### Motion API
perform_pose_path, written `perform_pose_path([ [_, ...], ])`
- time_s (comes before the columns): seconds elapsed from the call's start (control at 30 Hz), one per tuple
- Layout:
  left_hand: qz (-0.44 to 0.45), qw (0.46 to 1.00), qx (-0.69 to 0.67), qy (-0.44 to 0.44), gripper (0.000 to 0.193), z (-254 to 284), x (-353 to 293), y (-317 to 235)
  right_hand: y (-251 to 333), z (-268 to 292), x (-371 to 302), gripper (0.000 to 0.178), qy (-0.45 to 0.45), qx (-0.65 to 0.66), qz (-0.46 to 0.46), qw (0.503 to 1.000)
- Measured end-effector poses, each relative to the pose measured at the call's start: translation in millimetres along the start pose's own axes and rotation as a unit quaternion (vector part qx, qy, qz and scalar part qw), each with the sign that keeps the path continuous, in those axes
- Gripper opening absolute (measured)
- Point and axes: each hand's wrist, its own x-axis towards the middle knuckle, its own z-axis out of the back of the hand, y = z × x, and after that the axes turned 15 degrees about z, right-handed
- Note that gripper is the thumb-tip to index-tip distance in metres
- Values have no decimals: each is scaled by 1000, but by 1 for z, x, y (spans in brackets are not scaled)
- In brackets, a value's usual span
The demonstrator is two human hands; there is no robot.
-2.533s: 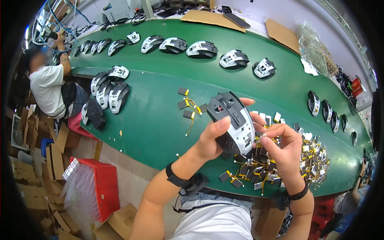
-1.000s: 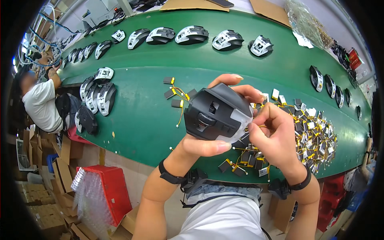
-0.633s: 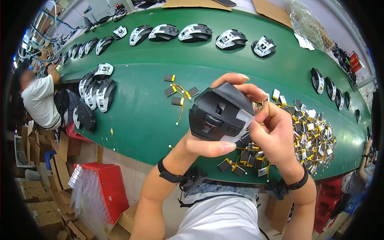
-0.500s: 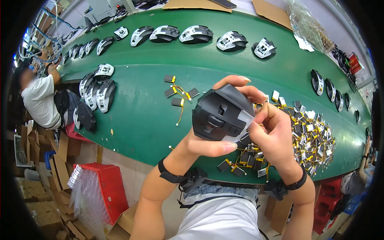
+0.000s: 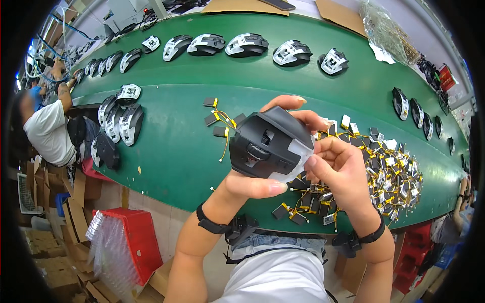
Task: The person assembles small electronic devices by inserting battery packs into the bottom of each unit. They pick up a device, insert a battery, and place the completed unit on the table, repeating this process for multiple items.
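My left hand (image 5: 247, 185) is closed round a black computer mouse (image 5: 268, 146) with a whitish corner, held up over the bench. The thumb presses its near side and the fingers reach round its far side. My right hand (image 5: 343, 169) is pinched at the mouse's right corner, thumb and forefinger close together; whatever lies between the fingertips is hidden. Beneath and beyond the right hand spreads a heap of small battery packs (image 5: 389, 174) with yellow-wrapped ends and thin leads. Several more battery packs (image 5: 220, 132) lie left of the mouse.
Black-and-white mice (image 5: 246, 45) line the far side of the green bench (image 5: 174, 126). More mice (image 5: 130, 123) cluster at the left, others (image 5: 400, 103) stand at right. A person (image 5: 48, 131) sits at far left. A red crate (image 5: 136, 237) with bubble wrap stands on the floor.
Both hands and the mouse have shifted slightly left. The right fingertips have moved a little along the mouse's corner, and the left hand keeps its hold.
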Motion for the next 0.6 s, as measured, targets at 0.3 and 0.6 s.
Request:
perform_pose_path([
  [0.3, 29, 998, -53, -21, 96, -6, -1, -3, 2, -1, 7, 17, 25, -1, -23, 999],
  [0.6, 25, 997, -59, -35, 103, -5, 4, 1, 2, 6, 17, 20, 55, 10, -54, 997],
])
